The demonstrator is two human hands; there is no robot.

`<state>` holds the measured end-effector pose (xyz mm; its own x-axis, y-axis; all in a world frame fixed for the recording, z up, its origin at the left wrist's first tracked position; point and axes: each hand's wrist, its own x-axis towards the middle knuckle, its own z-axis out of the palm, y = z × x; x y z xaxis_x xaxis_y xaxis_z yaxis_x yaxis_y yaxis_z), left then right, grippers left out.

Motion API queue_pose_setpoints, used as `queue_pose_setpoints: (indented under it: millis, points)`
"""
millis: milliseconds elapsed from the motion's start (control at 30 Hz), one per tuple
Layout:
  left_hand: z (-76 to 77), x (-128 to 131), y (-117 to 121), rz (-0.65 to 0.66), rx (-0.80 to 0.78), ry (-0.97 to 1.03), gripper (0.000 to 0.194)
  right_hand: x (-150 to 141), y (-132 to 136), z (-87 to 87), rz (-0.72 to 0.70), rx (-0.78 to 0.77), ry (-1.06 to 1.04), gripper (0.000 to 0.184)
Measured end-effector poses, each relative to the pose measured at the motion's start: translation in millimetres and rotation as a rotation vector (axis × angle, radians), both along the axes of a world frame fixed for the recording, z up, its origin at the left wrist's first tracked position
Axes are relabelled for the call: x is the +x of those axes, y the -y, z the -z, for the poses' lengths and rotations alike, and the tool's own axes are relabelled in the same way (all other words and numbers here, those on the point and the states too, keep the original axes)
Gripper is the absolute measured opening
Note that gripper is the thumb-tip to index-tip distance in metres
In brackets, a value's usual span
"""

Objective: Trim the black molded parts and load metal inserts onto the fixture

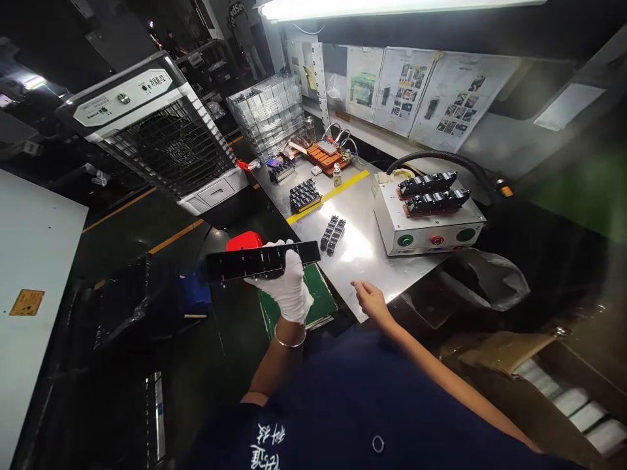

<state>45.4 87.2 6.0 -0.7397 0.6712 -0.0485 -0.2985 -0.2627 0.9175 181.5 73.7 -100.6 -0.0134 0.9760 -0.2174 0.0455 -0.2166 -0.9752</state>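
My left hand, in a white glove, grips a long flat black tray and holds it level over the floor, left of the steel workbench. My bare right hand rests on the bench's near edge with its fingers curled and nothing visible in them. Two short rows of small black parts lie on the bench just beyond the tray's right end. Farther back sits another block of black parts.
A white test box with green and red buttons carries two black switch assemblies on the bench's right. A large fan unit stands at left. Stacked clear trays and an orange fixture are at the back. A green bin sits below the bench.
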Motion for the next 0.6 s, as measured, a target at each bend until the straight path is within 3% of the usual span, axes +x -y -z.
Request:
queue_pose_setpoints:
  millis: [67,133,233,367,600]
  points:
    - [-7.9,-8.4,-2.6,-0.041,0.058,-0.043,0.078,7.2,-0.2,3.1,-0.039,-0.013,0.000,0.067]
    - [-7.0,-12.3,-5.9,0.004,0.110,-0.029,0.080,9.6,0.3,-6.2,-0.076,0.025,-0.003,0.063]
    - [6.3,-7.5,-8.1,0.145,0.120,0.090,0.070,8.9,2.5,-36.1,-0.120,0.248,0.041,0.044]
    - [19.0,5.1,-4.9,0.168,0.084,0.129,0.075,11.2,5.3,-68.4,-0.153,0.502,0.131,0.027]
    - [13.1,9.5,-0.1,0.144,0.042,0.086,0.072,14.5,6.0,-70.3,-0.170,0.502,0.194,0.029]
